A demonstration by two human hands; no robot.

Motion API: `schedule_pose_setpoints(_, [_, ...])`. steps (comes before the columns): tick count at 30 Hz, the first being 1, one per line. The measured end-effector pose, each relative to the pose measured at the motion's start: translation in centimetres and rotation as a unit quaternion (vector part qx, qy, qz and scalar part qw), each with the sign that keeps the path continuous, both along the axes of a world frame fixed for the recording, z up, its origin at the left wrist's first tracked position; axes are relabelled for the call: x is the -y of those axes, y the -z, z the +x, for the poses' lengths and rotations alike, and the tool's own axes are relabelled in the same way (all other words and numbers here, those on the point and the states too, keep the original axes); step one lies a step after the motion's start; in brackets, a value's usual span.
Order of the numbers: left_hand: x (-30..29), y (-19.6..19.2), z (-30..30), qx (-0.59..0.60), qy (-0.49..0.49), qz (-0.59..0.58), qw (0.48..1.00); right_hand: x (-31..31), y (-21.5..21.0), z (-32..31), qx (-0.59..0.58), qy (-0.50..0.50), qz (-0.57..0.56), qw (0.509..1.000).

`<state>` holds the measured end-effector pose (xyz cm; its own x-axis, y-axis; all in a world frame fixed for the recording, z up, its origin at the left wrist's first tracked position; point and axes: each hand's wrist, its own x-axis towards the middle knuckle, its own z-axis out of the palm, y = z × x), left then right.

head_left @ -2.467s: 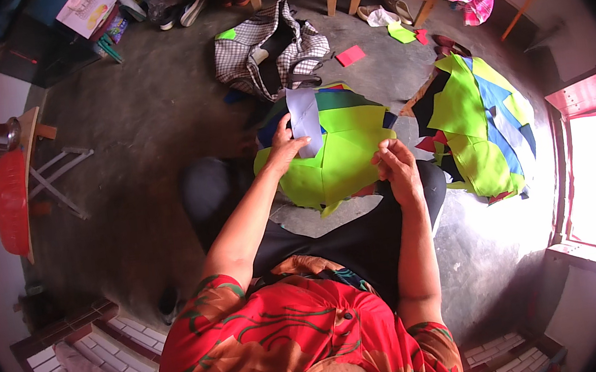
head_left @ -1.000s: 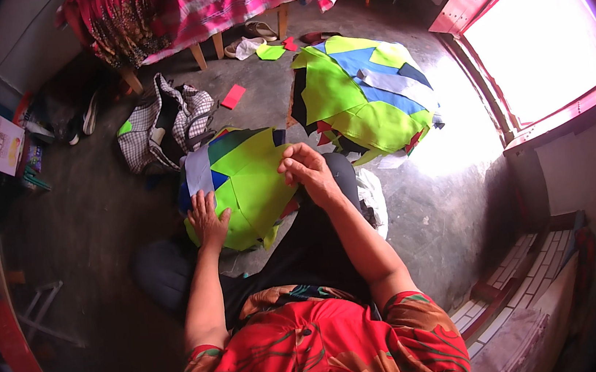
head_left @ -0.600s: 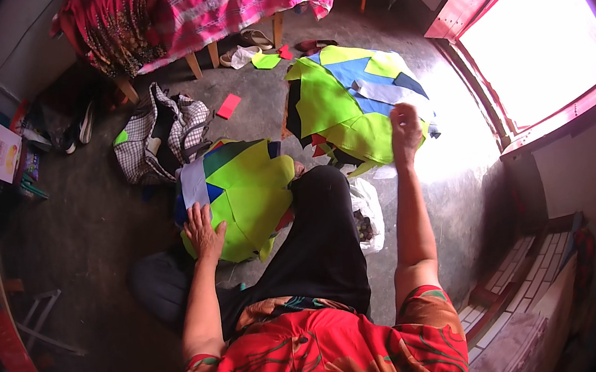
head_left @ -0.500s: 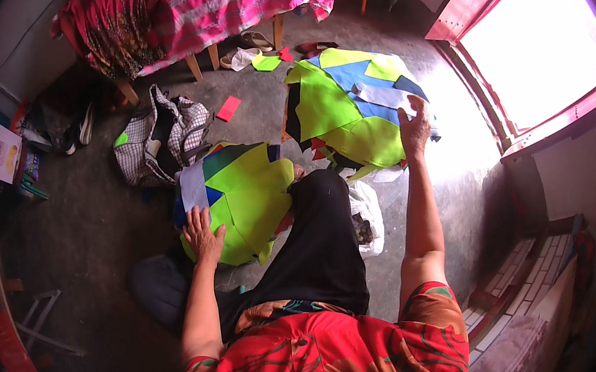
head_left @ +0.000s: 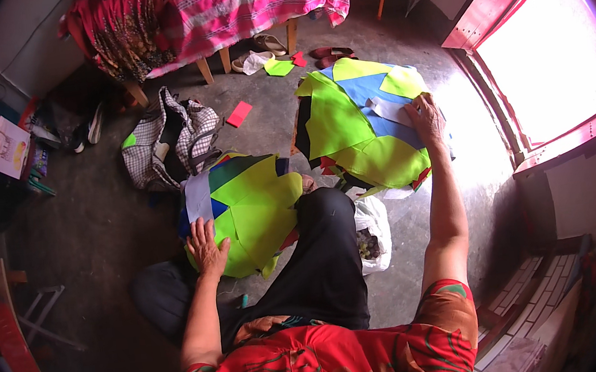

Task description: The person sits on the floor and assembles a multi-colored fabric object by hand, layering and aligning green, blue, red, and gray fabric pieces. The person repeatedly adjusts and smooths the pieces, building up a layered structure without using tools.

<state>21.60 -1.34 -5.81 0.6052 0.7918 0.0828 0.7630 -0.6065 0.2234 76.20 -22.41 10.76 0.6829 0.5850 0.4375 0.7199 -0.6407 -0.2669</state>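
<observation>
My left hand lies flat, fingers stretched, on a nearer pile of cut fabric pieces, mostly lime green with blue and dark green bits. Its fingertips touch a pale grey piece at the pile's left edge. Across to the right, my right hand is at a larger heap of lime and blue fabric pieces. Its fingers are bent together at the right end of a light grey fabric piece on top. The fingertips are partly hidden, but they appear to pinch that piece.
A checked bag gapes beside the nearer pile. Past it lie a red piece and a lime scrap. A white plastic bag stands by my knee. The cloth-covered bed is at the back, a bright doorway at right.
My right hand has come down from above the larger heap onto the light grey piece, its fingers closing at the edge. My left hand stays on the nearer pile. The whole view has shifted slightly.
</observation>
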Motion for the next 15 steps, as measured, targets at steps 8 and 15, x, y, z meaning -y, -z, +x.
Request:
schedule_pose_setpoints(8, [-0.2, 0.0, 0.7, -0.011, 0.001, -0.01, 1.0, 0.5, 1.0, 2.2, -0.013, 0.084, 0.122, 0.989])
schedule_pose_setpoints(15, [-0.7, 0.2, 0.8, -0.011, -0.004, -0.002, 1.0, -4.8, -2.3, 0.6, 0.005, 0.046, 0.0, 0.999])
